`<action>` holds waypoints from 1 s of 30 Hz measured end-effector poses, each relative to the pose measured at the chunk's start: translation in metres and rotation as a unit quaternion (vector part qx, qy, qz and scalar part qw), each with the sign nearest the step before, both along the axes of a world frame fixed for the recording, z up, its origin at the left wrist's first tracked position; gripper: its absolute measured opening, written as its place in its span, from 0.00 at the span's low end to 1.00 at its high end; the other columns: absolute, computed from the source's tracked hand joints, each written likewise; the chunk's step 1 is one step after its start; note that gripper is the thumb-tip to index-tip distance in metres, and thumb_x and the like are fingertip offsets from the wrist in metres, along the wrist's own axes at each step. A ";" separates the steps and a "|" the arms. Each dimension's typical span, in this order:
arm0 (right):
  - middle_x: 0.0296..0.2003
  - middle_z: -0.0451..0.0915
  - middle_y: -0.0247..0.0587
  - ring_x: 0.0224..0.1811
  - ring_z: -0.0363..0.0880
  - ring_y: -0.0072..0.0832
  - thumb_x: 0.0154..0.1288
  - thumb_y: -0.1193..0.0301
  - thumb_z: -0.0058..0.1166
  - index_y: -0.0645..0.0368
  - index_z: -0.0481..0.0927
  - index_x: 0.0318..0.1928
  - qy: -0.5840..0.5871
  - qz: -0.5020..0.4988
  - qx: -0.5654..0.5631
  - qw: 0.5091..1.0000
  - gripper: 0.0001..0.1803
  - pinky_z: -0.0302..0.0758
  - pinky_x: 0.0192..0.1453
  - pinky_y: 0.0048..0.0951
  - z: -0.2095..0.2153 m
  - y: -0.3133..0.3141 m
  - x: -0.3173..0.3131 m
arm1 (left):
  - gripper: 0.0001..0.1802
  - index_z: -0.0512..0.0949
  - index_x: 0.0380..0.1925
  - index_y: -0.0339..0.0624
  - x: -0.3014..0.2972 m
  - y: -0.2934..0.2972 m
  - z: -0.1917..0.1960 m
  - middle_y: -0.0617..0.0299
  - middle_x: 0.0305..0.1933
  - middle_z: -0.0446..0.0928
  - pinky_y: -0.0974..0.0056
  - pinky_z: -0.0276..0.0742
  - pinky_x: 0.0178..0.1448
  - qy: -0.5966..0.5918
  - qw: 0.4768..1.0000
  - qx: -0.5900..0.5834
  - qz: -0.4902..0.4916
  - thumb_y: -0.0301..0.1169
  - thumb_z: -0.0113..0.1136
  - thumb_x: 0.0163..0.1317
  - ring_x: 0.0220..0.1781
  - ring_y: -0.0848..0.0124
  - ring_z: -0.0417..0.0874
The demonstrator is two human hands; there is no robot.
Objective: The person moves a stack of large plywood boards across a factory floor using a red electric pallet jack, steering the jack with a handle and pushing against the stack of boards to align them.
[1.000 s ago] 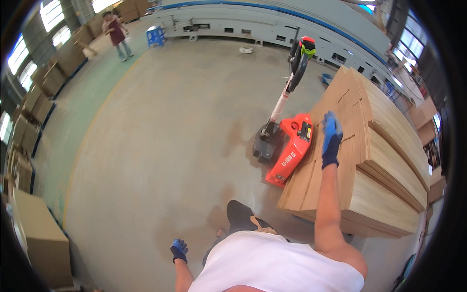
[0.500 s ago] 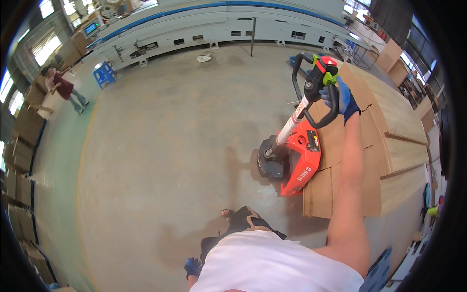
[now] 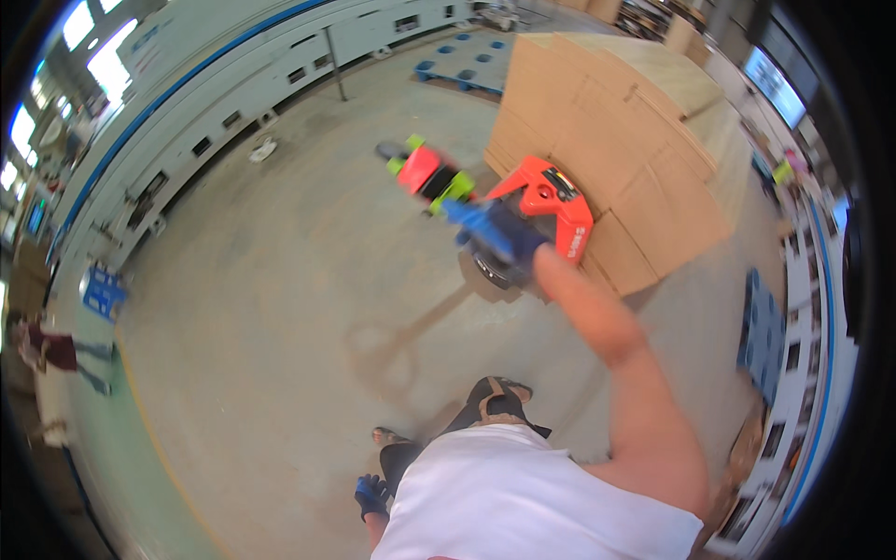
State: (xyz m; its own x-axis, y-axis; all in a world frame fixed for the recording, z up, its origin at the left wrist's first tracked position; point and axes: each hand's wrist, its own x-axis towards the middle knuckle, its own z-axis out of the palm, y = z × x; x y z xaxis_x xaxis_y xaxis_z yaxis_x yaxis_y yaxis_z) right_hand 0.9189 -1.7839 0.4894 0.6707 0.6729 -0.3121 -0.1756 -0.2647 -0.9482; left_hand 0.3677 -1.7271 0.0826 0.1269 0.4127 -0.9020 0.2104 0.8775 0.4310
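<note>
Two gloved hands showed, and the right grip (image 3: 497,227) was at the red-and-green control head (image 3: 432,177) of a pallet truck; blur hid whether its fingers were clamped on the handle or merely against it. The left grip (image 3: 371,496) hung by the person's thigh, its fingers loosely apart and holding nothing. Just beyond the right forearm stood the truck's red body (image 3: 573,235), close against a tall stack of brown boards (image 3: 597,131); its forks were hidden. The step in hand looked like steering the truck by its tilted handle. The next move, I judged, called for a sure hold on that handle and a slow turn, lest the layered boards slip. Farther out, one blue pallet (image 3: 464,58) lay behind the stack, near a long grey machine (image 3: 245,119); a person (image 3: 58,351) stood far to the left.
</note>
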 end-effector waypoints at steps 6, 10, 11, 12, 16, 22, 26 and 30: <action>0.19 0.74 0.29 0.19 0.70 0.19 0.52 0.44 0.61 0.54 0.78 0.25 -0.034 0.068 -0.091 0.993 0.25 0.67 0.26 0.24 -0.110 0.063 -0.096 | 0.15 0.69 0.42 0.54 -0.063 0.142 0.005 0.61 0.49 0.66 0.48 0.57 0.57 0.045 0.803 0.136 -0.579 0.44 0.38 0.62 0.57 0.61 0.63; 0.24 0.79 0.40 0.28 0.77 0.31 0.51 0.43 0.60 0.58 0.80 0.31 -0.134 0.067 -0.153 0.977 0.28 0.72 0.36 0.31 -0.185 0.088 -0.129 | 0.11 0.65 0.30 0.56 -0.063 0.204 0.013 0.64 0.37 0.64 0.52 0.57 0.46 0.023 0.915 0.084 -0.394 0.46 0.37 0.61 0.44 0.63 0.63; 0.26 0.80 0.44 0.31 0.79 0.36 0.51 0.42 0.59 0.60 0.80 0.33 -0.197 0.051 -0.181 0.962 0.30 0.72 0.39 0.34 -0.194 0.083 -0.135 | 0.12 0.63 0.27 0.56 -0.051 0.211 0.027 0.65 0.34 0.63 0.53 0.57 0.42 0.002 0.948 0.062 -0.311 0.47 0.37 0.61 0.39 0.63 0.63; 0.32 0.81 0.48 0.38 0.80 0.41 0.50 0.40 0.58 0.60 0.80 0.37 -0.190 0.034 -0.212 0.958 0.32 0.72 0.44 0.36 -0.204 0.083 -0.138 | 0.13 0.62 0.23 0.57 -0.044 0.221 0.041 0.66 0.30 0.62 0.55 0.57 0.38 -0.015 0.974 0.042 -0.222 0.48 0.37 0.61 0.35 0.64 0.63; 0.35 0.81 0.48 0.40 0.80 0.41 0.49 0.41 0.59 0.57 0.79 0.41 -0.193 0.024 -0.242 0.951 0.32 0.72 0.45 0.36 -0.219 0.091 -0.151 | 0.12 0.67 0.35 0.57 -0.048 0.250 0.039 0.65 0.40 0.66 0.52 0.58 0.49 -0.109 0.971 0.006 -0.214 0.47 0.36 0.63 0.47 0.64 0.65; 0.35 0.82 0.46 0.40 0.80 0.41 0.49 0.42 0.59 0.56 0.80 0.39 -0.188 0.020 -0.247 0.950 0.30 0.72 0.45 0.36 -0.222 0.101 -0.150 | 0.05 0.65 0.29 0.54 -0.057 0.260 -0.038 0.61 0.32 0.64 0.50 0.64 0.38 -0.186 0.976 0.068 -0.085 0.37 0.42 0.62 0.36 0.60 0.67; 0.34 0.82 0.46 0.39 0.80 0.41 0.49 0.43 0.60 0.56 0.80 0.38 -0.188 0.009 -0.246 0.951 0.29 0.72 0.45 0.36 -0.232 0.099 -0.147 | 0.05 0.66 0.30 0.53 -0.040 0.277 -0.045 0.61 0.33 0.66 0.52 0.65 0.37 -0.211 0.931 0.095 -0.282 0.38 0.43 0.60 0.37 0.59 0.68; 0.35 0.82 0.46 0.41 0.80 0.40 0.49 0.43 0.60 0.55 0.80 0.39 -0.202 0.004 -0.245 0.948 0.29 0.73 0.46 0.36 -0.227 0.096 -0.144 | 0.06 0.67 0.30 0.53 -0.025 0.301 -0.035 0.61 0.34 0.67 0.53 0.65 0.37 -0.229 0.858 0.171 -0.427 0.39 0.45 0.57 0.37 0.58 0.69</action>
State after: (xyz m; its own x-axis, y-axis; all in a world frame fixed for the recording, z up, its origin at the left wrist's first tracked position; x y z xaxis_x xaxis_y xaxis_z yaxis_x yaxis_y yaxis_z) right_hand 0.7745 -1.6874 0.2626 0.7980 0.5185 -0.3071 0.1798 -0.6913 -0.6998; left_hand 0.3427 -1.4265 0.0479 0.8237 0.2239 -0.5209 0.4530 0.2928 0.8421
